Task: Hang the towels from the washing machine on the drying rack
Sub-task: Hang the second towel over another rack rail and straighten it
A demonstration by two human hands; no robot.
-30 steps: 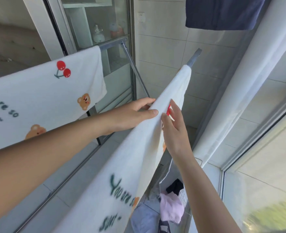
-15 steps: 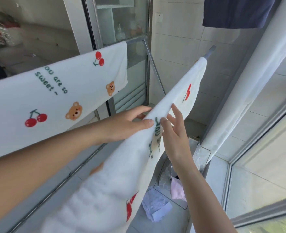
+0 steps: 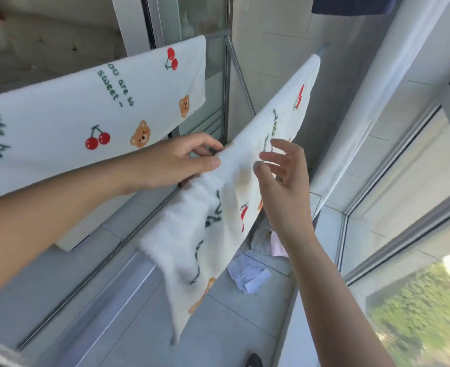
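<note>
The near towel, white with cherries, bears and green lettering, hangs over a bar of the drying rack that slopes from the middle of the scene to the far right. Its near end sags in loose folds toward the floor. The left grip pinches the towel's upper left edge, thumb on top and fingers behind. The right grip is spread just to the right, over the cloth; whether its thumb touches cannot be told. A second towel of the same print hangs flat on the far left bar. Below the rack, crumpled clothes lie on the tiled floor. A white curtain hangs by the window on the right.
</note>
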